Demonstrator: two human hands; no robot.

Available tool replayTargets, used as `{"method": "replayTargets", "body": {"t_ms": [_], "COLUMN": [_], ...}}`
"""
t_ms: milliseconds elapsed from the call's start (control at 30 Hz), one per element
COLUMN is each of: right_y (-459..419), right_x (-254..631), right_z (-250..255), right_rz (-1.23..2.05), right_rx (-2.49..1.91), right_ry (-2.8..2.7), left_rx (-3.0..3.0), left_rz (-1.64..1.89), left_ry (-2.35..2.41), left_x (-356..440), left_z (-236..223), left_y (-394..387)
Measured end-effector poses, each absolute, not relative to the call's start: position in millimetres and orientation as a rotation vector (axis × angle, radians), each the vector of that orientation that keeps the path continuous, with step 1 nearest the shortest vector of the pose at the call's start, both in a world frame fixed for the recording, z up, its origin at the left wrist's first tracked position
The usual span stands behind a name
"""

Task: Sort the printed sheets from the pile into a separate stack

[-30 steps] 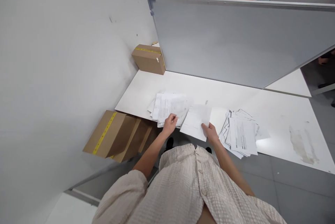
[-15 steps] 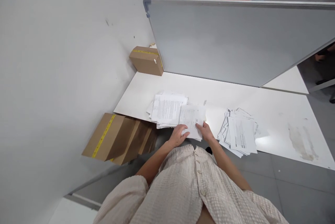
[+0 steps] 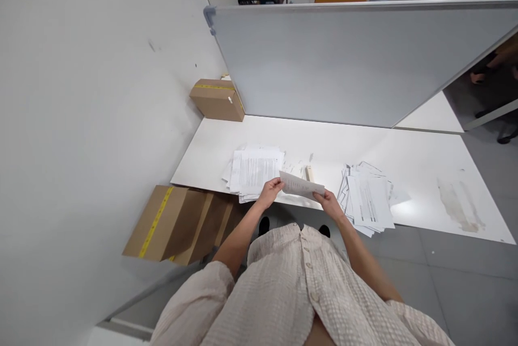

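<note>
A printed sheet of paper point(image 3: 300, 185) is held up at the table's front edge, between both hands. My left hand point(image 3: 270, 193) pinches its left end, and my right hand point(image 3: 328, 203) grips its lower right corner. The sheet looks short from here; whether it is folded or only tilted I cannot tell. Just behind it lies a small beige bar-shaped object point(image 3: 309, 173), partly hidden. To the left of my left hand is a stack of printed papers point(image 3: 259, 170). A second, untidily fanned paper stack point(image 3: 369, 200) lies to the right of my right hand.
The white table point(image 3: 416, 173) runs along a wall, with a grey partition panel point(image 3: 324, 65) at its back. One cardboard box point(image 3: 218, 100) sits in the back left corner. Several more cardboard boxes point(image 3: 174, 224) stand below the table's left front.
The sheet has been raised and tilted, and now looks much shorter. My left hand has gone to its left end. The beige object behind it has come into view.
</note>
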State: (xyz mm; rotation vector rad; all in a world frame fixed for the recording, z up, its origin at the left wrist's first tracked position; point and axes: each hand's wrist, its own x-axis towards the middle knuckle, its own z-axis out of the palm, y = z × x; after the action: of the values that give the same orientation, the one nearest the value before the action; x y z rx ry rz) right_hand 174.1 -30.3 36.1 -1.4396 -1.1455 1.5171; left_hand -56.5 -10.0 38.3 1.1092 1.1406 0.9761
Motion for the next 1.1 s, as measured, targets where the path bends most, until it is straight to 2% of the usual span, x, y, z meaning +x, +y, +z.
{"method": "replayTargets", "body": {"t_ms": [167,433,600,667,733,833,967,1100], "right_y": [-29,-32,-31,-30,-29,-25,-20,-20], "right_x": [186,186,188,193,196,194,188,202], "right_z": [23,6,17,35,60,101,129,123], "right_rz": [1.458,1.35,1.305,1.128,0.809,0.478,0.66,0.937], "right_rx": [-1.371,-1.411,-1.472,-1.563,-1.668,-1.608,-1.521,-1.576], "right_ry": [-1.098,-1.052,-1.148,-1.259,-1.404,-1.74,-2.133,-1.951], "left_rx": [1.212,1.266,1.337,1.407,1.512,1.712,1.926,1.908], "left_rz": [0.988,0.961,0.934,0.892,0.822,0.716,0.662,0.589], "left_ry": [1.218,1.169,1.242,1.302,1.37,1.358,1.213,1.227], "left_x": [-43,-30,-31,-33,-34,-28,-12,-19], "left_z": [44,22,25,34,46,69,94,91], "left_y": [-8,-10,-7,-5,-4,-3,-5,-3]}}
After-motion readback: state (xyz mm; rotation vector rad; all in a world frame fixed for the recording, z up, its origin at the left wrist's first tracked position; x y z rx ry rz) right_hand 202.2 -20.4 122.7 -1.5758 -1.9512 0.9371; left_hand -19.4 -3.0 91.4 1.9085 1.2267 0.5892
